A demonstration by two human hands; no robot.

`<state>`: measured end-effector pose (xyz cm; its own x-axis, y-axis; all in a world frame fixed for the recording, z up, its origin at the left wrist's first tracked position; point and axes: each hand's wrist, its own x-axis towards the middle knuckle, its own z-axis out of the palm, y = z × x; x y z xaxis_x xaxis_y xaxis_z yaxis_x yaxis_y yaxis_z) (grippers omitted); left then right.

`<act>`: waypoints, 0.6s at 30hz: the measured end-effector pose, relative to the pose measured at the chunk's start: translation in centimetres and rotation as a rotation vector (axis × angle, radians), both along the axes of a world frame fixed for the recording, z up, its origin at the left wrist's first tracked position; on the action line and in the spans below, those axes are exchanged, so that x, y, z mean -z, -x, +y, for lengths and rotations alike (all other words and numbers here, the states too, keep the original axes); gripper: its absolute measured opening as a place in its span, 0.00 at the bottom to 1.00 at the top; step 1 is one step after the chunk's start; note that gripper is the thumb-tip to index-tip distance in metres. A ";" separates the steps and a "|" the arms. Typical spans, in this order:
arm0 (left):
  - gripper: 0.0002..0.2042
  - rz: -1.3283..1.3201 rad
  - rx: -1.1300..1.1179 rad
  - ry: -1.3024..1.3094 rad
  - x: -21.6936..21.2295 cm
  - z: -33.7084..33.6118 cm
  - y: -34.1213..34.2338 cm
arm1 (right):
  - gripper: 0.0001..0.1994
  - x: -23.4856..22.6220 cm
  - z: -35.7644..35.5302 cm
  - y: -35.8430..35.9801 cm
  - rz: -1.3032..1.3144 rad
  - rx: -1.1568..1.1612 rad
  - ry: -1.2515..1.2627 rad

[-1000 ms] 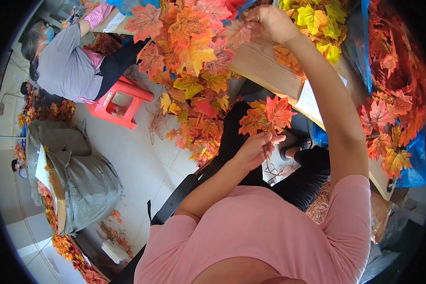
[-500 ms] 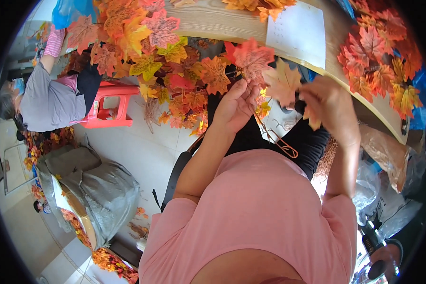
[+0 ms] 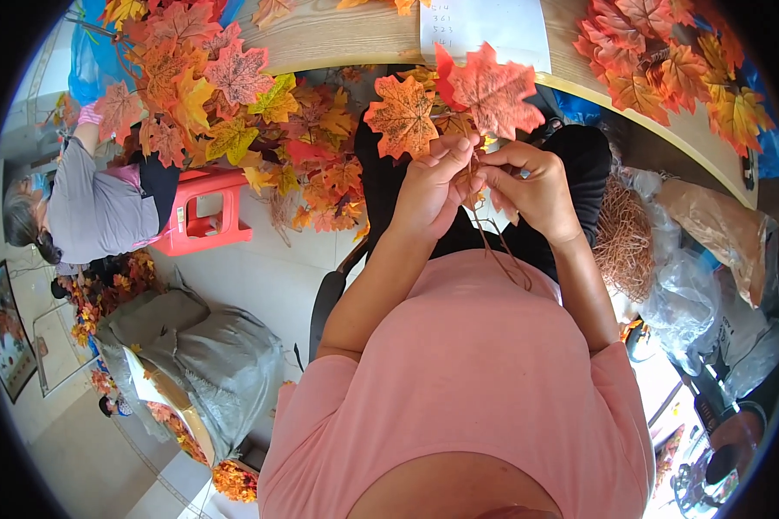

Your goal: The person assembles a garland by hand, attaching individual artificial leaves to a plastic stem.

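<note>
Paper sheet (image 3: 486,41) on counter (image 3: 342,41); leaf spray (image 3: 493,91) before it, leaf bunch (image 3: 671,69) to its right. Stool (image 3: 175,227) at left, co-worker (image 3: 95,203) on it.

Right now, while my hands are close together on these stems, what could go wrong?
First, the left hand and right hand partly hide where the thin brown stems meet, so one might slip loose unnoticed. Second, the stems' long ends dangle over the lap and might snag on the pink shirt. Third, the coral-red maple leaf spreads out above the fingers and might crease if bumped.
</note>
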<state>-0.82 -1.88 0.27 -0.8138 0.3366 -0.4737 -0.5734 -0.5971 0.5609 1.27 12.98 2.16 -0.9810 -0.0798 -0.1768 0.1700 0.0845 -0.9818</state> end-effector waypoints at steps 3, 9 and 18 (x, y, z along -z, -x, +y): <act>0.09 0.018 0.032 0.027 0.0 -0.2 -0.1 | 0.03 0.6 -0.1 0.1 0.055 -0.017 0.056; 0.10 0.072 0.043 0.032 0.0 -0.3 -0.1 | 0.04 0.6 -0.1 0.2 0.088 -0.042 0.017; 0.10 0.045 0.039 0.045 0.1 -0.4 -0.1 | 0.04 0.9 -0.1 0.4 0.140 -0.058 -0.067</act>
